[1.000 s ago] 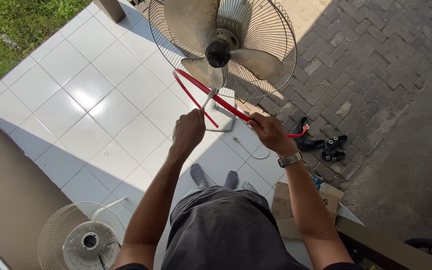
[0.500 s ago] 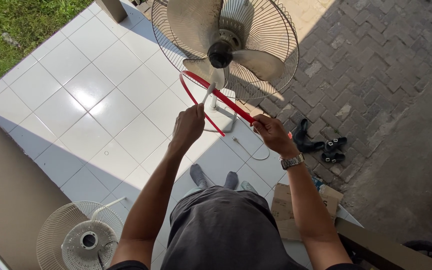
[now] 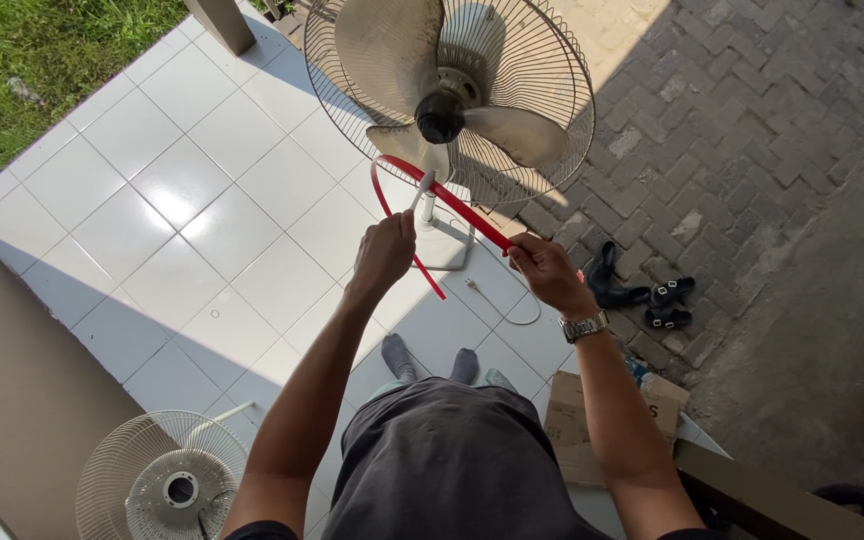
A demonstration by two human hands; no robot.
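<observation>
A standing fan (image 3: 452, 95) with dusty white blades and a bare rear wire cage faces me, its front cover off. I hold a thin red rim band (image 3: 444, 195) in front of its lower edge. My left hand (image 3: 384, 250) pinches one part of the band near its loose end. My right hand (image 3: 544, 270), with a metal wristwatch, grips the band further right. The band curves up to the left between the hands, just below the fan hub.
The fan's white pole and base (image 3: 442, 245) stand on white tiles, with a cord (image 3: 502, 300) trailing. A detached wire fan grille (image 3: 162, 480) lies lower left. Black sandals (image 3: 642, 295) rest on brick paving; a cardboard box (image 3: 602, 420) sits by my right leg. Grass is upper left.
Both hands have risen slightly with the red band, bringing it closer to the fan's lower cage rim; the band's loop has shifted toward the hub.
</observation>
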